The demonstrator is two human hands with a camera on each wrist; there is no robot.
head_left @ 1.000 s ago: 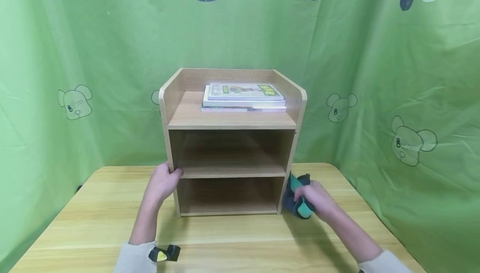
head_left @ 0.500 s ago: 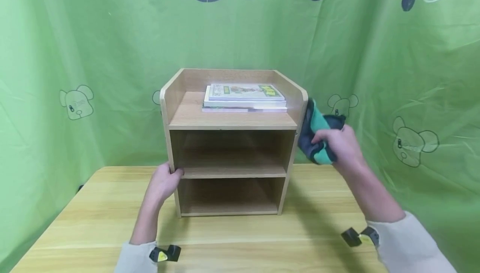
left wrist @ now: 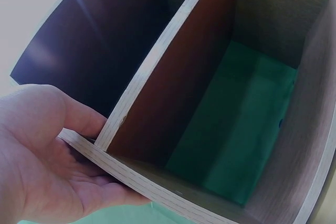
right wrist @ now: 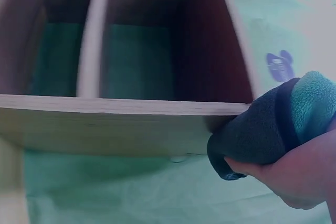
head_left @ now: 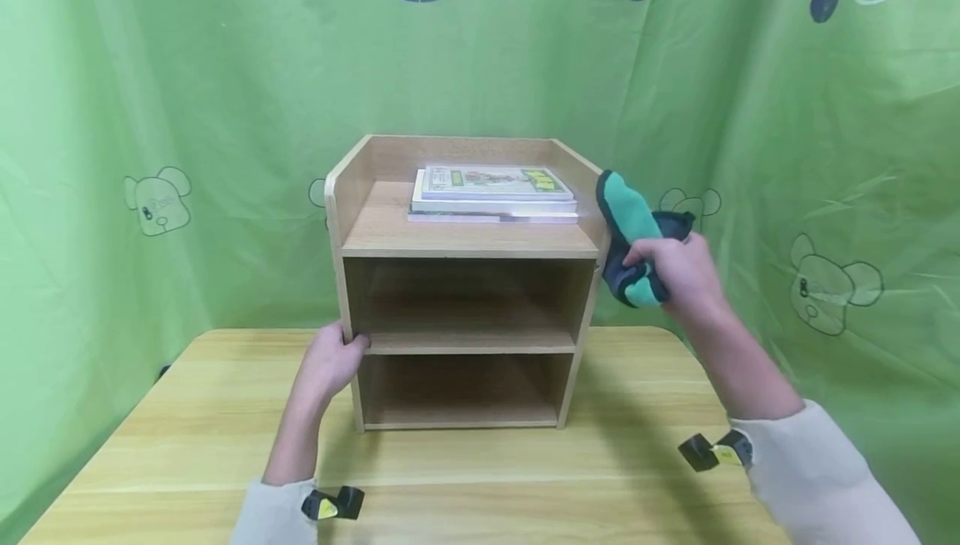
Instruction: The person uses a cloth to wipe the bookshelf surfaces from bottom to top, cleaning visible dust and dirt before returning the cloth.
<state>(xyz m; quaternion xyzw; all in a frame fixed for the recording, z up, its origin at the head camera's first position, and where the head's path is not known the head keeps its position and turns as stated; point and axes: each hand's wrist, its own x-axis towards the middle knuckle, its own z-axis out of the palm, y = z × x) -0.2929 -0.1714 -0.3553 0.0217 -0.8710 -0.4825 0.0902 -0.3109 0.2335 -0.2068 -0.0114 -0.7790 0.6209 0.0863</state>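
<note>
A small wooden shelf unit [head_left: 468, 253] with open compartments stands on the table. My left hand [head_left: 328, 364] grips its left side panel, thumb inside by the middle shelf board and fingers behind the panel, as the left wrist view shows with the hand [left wrist: 47, 150] around the edge. A teal and navy cloth [head_left: 628, 205] is bunched in my right hand [head_left: 681, 274], which holds it at the upper part of the right side panel. In the right wrist view the folded cloth [right wrist: 257, 124] touches the panel's outer face near a corner. The right fingertips are partly hidden by cloth.
Several stacked books [head_left: 491, 184] lie on the unit's top board, inside its raised rim. The wooden table [head_left: 480, 478] extends around the unit. A green patterned curtain [head_left: 255, 70] hangs behind and along both sides.
My right hand has risen with the cloth from the lower right side of the unit to its upper right edge. The left hand keeps its grip on the left panel.
</note>
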